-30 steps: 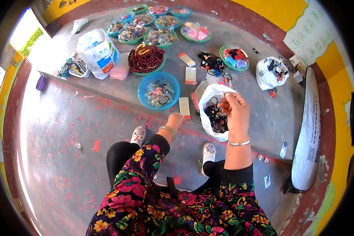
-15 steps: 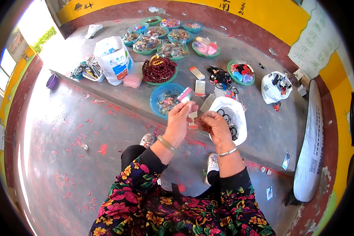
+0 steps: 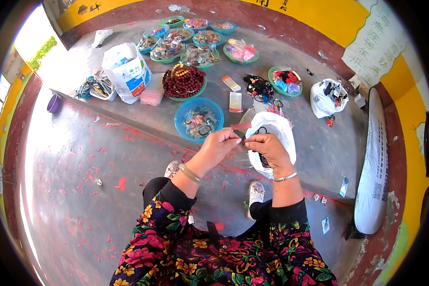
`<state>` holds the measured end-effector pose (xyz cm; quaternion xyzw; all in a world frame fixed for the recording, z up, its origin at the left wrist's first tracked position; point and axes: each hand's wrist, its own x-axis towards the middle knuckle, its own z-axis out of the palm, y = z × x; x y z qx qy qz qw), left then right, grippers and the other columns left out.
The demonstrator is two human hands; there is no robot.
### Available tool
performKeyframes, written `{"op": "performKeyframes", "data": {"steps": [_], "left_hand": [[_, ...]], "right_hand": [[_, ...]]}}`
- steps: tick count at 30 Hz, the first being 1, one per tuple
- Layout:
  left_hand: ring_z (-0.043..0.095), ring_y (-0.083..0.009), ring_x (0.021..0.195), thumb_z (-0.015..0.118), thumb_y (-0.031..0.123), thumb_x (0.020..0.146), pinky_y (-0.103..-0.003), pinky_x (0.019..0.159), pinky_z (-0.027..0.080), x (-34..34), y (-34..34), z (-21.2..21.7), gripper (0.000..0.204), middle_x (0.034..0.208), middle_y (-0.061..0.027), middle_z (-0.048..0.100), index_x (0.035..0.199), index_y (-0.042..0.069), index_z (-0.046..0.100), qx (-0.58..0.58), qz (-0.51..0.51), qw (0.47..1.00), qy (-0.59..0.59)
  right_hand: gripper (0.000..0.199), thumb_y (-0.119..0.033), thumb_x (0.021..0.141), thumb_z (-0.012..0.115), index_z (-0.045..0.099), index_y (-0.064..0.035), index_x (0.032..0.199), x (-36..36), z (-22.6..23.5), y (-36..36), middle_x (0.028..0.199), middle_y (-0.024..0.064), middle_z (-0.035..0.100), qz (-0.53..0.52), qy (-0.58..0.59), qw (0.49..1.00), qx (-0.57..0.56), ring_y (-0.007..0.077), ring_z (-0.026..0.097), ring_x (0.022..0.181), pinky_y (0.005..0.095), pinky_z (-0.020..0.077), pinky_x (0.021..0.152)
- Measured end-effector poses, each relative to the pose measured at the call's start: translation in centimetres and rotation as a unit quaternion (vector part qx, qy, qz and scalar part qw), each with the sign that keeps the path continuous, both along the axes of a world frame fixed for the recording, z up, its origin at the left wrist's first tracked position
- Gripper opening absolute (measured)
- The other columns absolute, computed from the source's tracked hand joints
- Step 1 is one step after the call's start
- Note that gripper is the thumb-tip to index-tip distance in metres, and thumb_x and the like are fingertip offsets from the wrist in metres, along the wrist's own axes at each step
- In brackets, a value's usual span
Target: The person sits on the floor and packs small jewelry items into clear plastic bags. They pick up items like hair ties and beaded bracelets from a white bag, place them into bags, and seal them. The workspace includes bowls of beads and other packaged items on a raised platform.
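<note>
My left hand (image 3: 218,146) and my right hand (image 3: 268,147) meet in front of me, fingertips together. The left one pinches a small clear packet (image 3: 241,127) with a pink strip on top. The right one pinches a small dark piece (image 3: 243,139) at the packet's edge. Just behind my right hand lies an open white plastic bag (image 3: 277,125) with dark pieces inside. A blue basin (image 3: 182,125) holding small packed items sits beyond my left hand on the raised concrete ledge (image 3: 319,152).
A green basin heaped with dark red beads (image 3: 183,81), several more green basins (image 3: 200,55) of small goods, a white sack (image 3: 127,71), loose clear packets (image 3: 235,101) and another white bag (image 3: 328,97) sit on the ledge. A long white sack (image 3: 374,171) lies at right.
My left hand has risen from beside my knee with the clear packet. My right hand came down from above the white bag, and both now meet in front of me.
</note>
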<state>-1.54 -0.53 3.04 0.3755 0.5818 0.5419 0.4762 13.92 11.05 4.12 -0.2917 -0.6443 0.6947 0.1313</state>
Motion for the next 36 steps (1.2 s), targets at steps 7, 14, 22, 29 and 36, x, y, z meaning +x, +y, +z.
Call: {"op": "performKeyframes", "data": {"steps": [7,14,22,29,36], "left_hand": [[0.056,-0.0043,0.069,0.055,0.016,0.089,-0.018,0.054,0.041,-0.3,-0.2,-0.1,0.015,0.084,-0.0027,0.066,0.095,0.003,0.060,0.011,0.021,1.000,0.004],[0.057,-0.0054,0.075,0.057,0.016,0.088,-0.019,0.056,0.043,-0.4,-0.4,0.0,0.015,0.088,-0.0022,0.065,0.097,0.003,0.060,0.002,0.028,0.998,-0.055],[0.057,-0.0060,0.078,0.059,0.015,0.087,-0.019,0.056,0.043,-0.8,-0.6,-0.4,0.016,0.089,-0.0016,0.064,0.098,0.004,0.060,0.016,0.032,0.993,-0.115],[0.058,-0.0067,0.075,0.060,0.011,0.085,-0.020,0.057,0.046,-0.9,-0.6,-0.8,0.016,0.088,-0.0006,0.061,0.098,0.004,0.060,0.032,0.020,0.990,-0.135],[0.059,-0.0084,0.078,0.060,0.012,0.086,-0.020,0.057,0.046,-1.0,-0.6,-1.2,0.017,0.092,-0.0019,0.062,0.100,0.004,0.059,0.043,0.014,0.987,-0.153]], "right_hand": [[0.016,-0.009,0.075,0.070,0.067,0.0043,0.084,-0.7,-0.9,-0.5,0.076,0.0055,0.066,-0.032,0.031,0.999,-0.023,0.0101,0.059,0.070,0.0229,0.0456,0.069],[0.013,-0.008,0.075,0.070,0.067,0.0037,0.081,-1.0,-1.3,-0.6,0.072,0.0032,0.065,-0.072,0.047,0.996,-0.036,0.0075,0.056,0.066,0.0204,0.0433,0.064],[0.013,-0.009,0.074,0.072,0.066,0.0023,0.076,-1.4,-1.0,-0.9,0.067,0.0002,0.062,-0.068,0.045,0.997,-0.006,0.0057,0.051,0.062,0.0202,0.0386,0.058],[0.015,-0.011,0.073,0.074,0.065,0.0007,0.071,-1.6,-1.7,-0.9,0.062,-0.0030,0.056,-0.067,0.047,0.997,0.015,0.0046,0.045,0.058,0.0204,0.0345,0.055],[0.011,-0.005,0.070,0.074,0.064,0.0001,0.072,-1.6,-1.6,-0.8,0.065,-0.0013,0.058,-0.057,0.024,0.998,0.025,0.0061,0.050,0.062,0.0205,0.0383,0.058]]}}
